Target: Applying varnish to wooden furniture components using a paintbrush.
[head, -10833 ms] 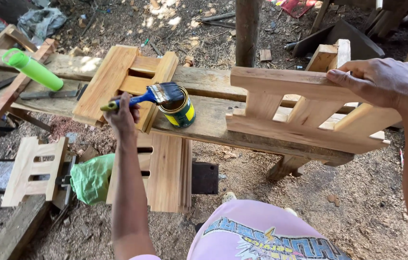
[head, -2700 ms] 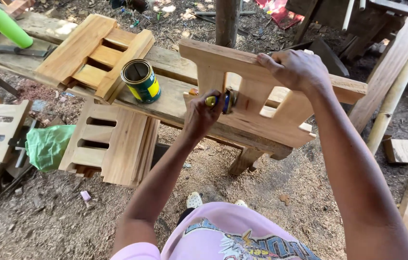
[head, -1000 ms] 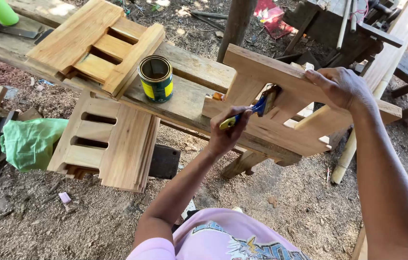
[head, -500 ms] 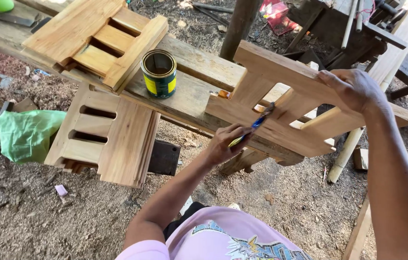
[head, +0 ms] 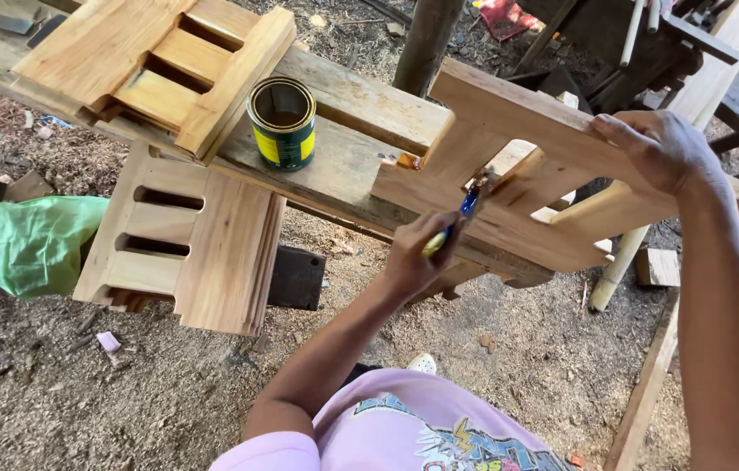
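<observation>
My left hand [head: 417, 255] grips a small paintbrush [head: 459, 216] with a blue and yellow handle, its bristles touching the slatted wooden frame [head: 509, 166] near a slat. My right hand [head: 657, 148] presses on the frame's upper right rail and steadies it on the plank bench [head: 343, 166]. An open green and yellow can [head: 283, 122] of brown liquid stands on the bench to the left of the frame.
Another slatted frame [head: 160, 61] lies on the bench at the upper left. A third frame [head: 186, 244] leans below the bench. A green plastic bag [head: 34, 244] lies on the sawdust ground at left. Wooden posts and boards stand at the right.
My left hand has carried the brush from the can over to the frame and now works lower on its slats. My right hand keeps hold of the top rail.
</observation>
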